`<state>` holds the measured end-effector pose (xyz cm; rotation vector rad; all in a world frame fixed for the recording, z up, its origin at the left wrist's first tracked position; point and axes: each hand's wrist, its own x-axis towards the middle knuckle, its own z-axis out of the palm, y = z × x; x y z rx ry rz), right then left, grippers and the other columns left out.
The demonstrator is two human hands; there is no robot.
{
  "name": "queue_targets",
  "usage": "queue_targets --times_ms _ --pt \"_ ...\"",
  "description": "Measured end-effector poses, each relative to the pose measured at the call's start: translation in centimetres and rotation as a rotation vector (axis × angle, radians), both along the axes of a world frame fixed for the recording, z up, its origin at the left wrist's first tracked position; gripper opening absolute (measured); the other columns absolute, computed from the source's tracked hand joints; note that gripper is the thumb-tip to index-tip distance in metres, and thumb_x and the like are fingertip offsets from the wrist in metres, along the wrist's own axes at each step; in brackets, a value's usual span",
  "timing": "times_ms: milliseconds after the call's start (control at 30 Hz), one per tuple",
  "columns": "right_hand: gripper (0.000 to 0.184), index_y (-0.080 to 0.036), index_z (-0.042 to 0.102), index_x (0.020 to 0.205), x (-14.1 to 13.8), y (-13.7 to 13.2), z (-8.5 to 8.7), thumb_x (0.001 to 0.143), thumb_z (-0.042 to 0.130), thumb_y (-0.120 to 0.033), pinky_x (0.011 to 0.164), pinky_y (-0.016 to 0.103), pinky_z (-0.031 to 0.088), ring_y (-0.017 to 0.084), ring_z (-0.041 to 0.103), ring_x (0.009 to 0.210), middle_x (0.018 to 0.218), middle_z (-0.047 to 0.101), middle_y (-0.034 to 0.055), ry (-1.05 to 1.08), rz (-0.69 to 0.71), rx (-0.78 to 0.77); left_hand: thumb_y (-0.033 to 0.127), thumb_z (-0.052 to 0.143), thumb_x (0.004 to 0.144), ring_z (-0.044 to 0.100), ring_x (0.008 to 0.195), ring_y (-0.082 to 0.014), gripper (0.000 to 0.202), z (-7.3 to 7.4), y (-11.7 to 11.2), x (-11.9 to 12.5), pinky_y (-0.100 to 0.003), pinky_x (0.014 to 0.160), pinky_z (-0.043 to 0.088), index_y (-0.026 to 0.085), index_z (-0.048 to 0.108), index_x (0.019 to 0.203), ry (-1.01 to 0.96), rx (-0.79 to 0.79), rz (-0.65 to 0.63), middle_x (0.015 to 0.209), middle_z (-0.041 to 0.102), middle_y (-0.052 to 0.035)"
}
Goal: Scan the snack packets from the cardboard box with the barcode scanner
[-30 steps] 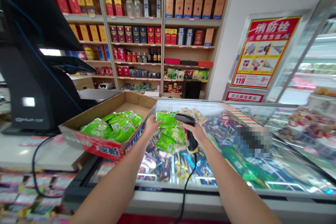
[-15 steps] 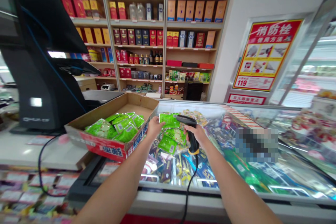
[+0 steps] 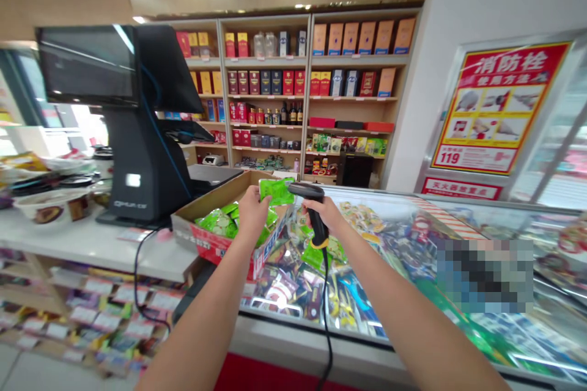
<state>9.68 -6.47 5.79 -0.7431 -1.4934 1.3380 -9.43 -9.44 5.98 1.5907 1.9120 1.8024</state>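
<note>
My left hand [image 3: 253, 206] grips a green snack packet [image 3: 275, 190] and holds it up over the near end of a cardboard box [image 3: 220, 243]. Several more green packets [image 3: 219, 222] lie inside that box. My right hand [image 3: 321, 211] is closed round the handle of a black barcode scanner [image 3: 307, 193], whose head points at the held packet from the right. The scanner's black cable [image 3: 326, 311] hangs down over the counter's front edge. A few green packets [image 3: 331, 252] lie on the glass lid below the scanner.
The box rests partly on a glass-topped chest freezer [image 3: 413, 256] full of wrapped goods. A black point-of-sale terminal [image 3: 137, 128] stands on the white counter [image 3: 82, 244] at left. Shelves of boxed goods [image 3: 293, 85] line the back wall. A red poster [image 3: 499, 107] hangs at right.
The view has swung left and up, bringing the terminal screen into sight. My left hand still holds the green packet in front of the scanner, now over the box rather than the glass.
</note>
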Motion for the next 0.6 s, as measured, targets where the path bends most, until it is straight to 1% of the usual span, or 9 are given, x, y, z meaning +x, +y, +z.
queue_targets --times_ms 67,133,233,300,333,367,433,500,600 --pt "0.024 -0.016 0.061 0.065 -1.9 0.0 0.0 0.063 0.069 -0.038 0.034 0.024 0.043 0.013 0.054 0.036 0.053 0.063 0.0018 -0.005 0.043 0.005 0.023 0.061 0.075 0.067 0.087 -0.0213 0.018 0.4 -0.7 -2.6 -0.03 0.081 0.048 0.019 0.058 0.092 0.04 -0.009 0.077 0.088 0.071 -0.0044" --pt "0.024 -0.016 0.061 0.064 -3.4 -0.1 -0.2 0.065 0.069 -0.038 0.035 0.023 0.044 0.013 0.055 0.037 0.052 0.063 0.0023 -0.024 0.069 0.003 0.023 0.062 0.076 0.067 0.092 -0.0242 0.024 0.5 -1.1 -5.1 -0.033 0.084 0.048 0.018 0.059 0.099 0.077 -0.052 0.158 0.093 0.072 -0.0076" --pt "0.024 -0.016 0.06 0.063 -4.8 -0.5 -0.6 0.066 0.068 -0.039 0.035 0.023 0.045 0.013 0.054 0.036 0.046 0.061 0.0017 -0.049 0.096 -0.02 0.02 0.064 0.074 0.064 0.104 -0.033 0.044 0.2 -1.4 -7.7 -0.042 0.09 0.047 0.013 0.054 0.117 0.126 -0.193 0.27 0.105 0.069 -0.0187" --pt "0.024 -0.017 0.06 0.064 -5.2 -0.6 -1.0 0.066 0.069 -0.039 0.035 0.023 0.044 0.013 0.054 0.035 0.046 0.061 0.002 -0.044 0.101 -0.04 0.015 0.064 0.073 0.057 0.117 -0.0369 0.057 -0.1 -1.3 -8.5 -0.047 0.097 0.043 0.007 0.047 0.127 0.159 -0.21 0.304 0.119 0.061 -0.0272" --pt "0.024 -0.017 0.06 0.065 -5.3 -0.7 -1.2 0.065 0.07 -0.039 0.035 0.023 0.045 0.013 0.054 0.036 0.049 0.063 0.0025 -0.037 0.099 -0.046 0.013 0.063 0.073 0.052 0.124 -0.0375 0.061 -0.3 -1.3 -8.6 -0.048 0.101 0.04 0.005 0.044 0.13 0.175 -0.175 0.306 0.128 0.055 -0.0299" --pt "0.024 -0.017 0.06 0.065 -5.2 -0.7 -1.3 0.064 0.07 -0.038 0.035 0.023 0.045 0.013 0.054 0.036 0.051 0.064 0.0029 -0.032 0.095 -0.049 0.012 0.062 0.073 0.045 0.13 -0.0373 0.062 -0.5 -1.3 -8.4 -0.049 0.105 0.037 0.004 0.043 0.131 0.191 -0.119 0.3 0.136 0.048 -0.0308" --pt "0.024 -0.016 0.061 0.065 -4.8 -0.9 -1.6 0.063 0.072 -0.038 0.035 0.023 0.045 0.012 0.054 0.037 0.054 0.065 0.0031 -0.026 0.084 -0.053 0.011 0.061 0.073 0.034 0.138 -0.0358 0.059 -0.7 -1.2 -7.6 -0.048 0.111 0.031 0.006 0.046 0.13 0.216 0.004 0.262 0.146 0.036 -0.0285" --pt "0.024 -0.016 0.061 0.065 -4.1 -1.2 -1.8 0.062 0.072 -0.037 0.035 0.024 0.046 0.012 0.055 0.037 0.054 0.064 0.0019 -0.015 0.062 -0.058 0.012 0.059 0.075 0.033 0.139 -0.0335 0.05 -0.8 -1.1 -6.0 -0.047 0.112 0.03 0.011 0.051 0.125 0.236 0.096 0.192 0.149 0.034 -0.0235" --pt "0.023 -0.016 0.061 0.066 -2.1 -1.5 -2.1 0.06 0.071 -0.036 0.034 0.025 0.044 0.013 0.054 0.037 0.054 0.062 0.0001 0.007 0.013 -0.065 0.013 0.054 0.079 0.04 0.136 -0.0287 0.036 -1.1 -0.8 -2.4 -0.043 0.112 0.033 0.016 0.059 0.115 0.298 0.185 0.053 0.144 0.042 -0.0172"
